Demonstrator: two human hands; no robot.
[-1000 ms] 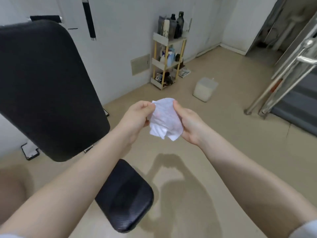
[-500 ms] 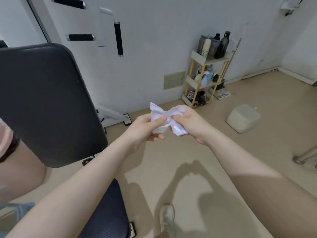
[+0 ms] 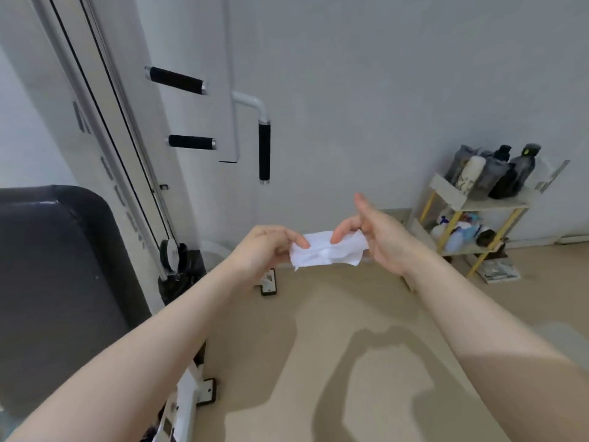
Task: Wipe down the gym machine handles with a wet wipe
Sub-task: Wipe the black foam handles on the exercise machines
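Observation:
A white wet wipe (image 3: 328, 252) is stretched between my two hands in front of me. My left hand (image 3: 264, 250) pinches its left end. My right hand (image 3: 376, 240) pinches its right end with thumb and fingers, the index finger sticking up. Beyond them, on the white gym machine, three black foam handles show: an upper slanted handle (image 3: 176, 79), a lower horizontal handle (image 3: 191, 142) and a vertical handle (image 3: 264, 151) on a white bent bar. Both hands are well below and in front of the handles.
The machine's black backrest pad (image 3: 60, 282) fills the left side. A cable and pulley (image 3: 169, 253) run down the white frame. A yellow-legged shelf (image 3: 478, 218) with bottles stands against the wall at right. Beige floor (image 3: 318, 346) lies below.
My view has risen and swung left, bringing the machine handles into view. The crumpled wipe has been pulled out wider between my hands, which have moved apart.

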